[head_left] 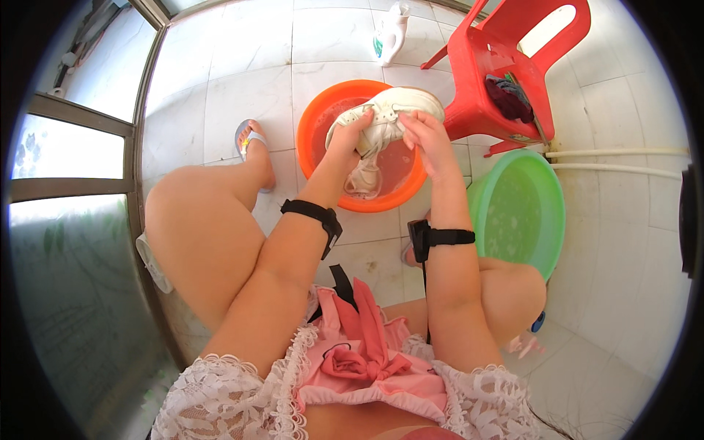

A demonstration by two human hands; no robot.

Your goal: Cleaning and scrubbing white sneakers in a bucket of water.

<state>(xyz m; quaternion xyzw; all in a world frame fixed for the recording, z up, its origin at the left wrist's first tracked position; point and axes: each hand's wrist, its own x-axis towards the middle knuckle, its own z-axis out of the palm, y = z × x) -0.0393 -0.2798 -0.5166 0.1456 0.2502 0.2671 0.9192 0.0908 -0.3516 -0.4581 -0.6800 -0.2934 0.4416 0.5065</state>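
Observation:
A white lace-up shoe (411,99) is held above an orange basin (306,136) of cloudy water. My left hand (349,136) grips it from the left, thumb up by the laces. From the right, the bent fingers of my right hand (427,139) pinch the shoe near its lace holes; whether they have a lace or the shoe's edge is too small to tell. Below, a second white shoe (364,180) lies partly in the water inside the basin.
A green basin (559,205) of water stands at right, beside my knee. Behind it, a red plastic chair (488,62) bears dark cloth (508,99). A white bottle (392,33) stands on the tiles at the back. Glass door panels (81,257) line the left; pale pipes (623,152) run along the right wall.

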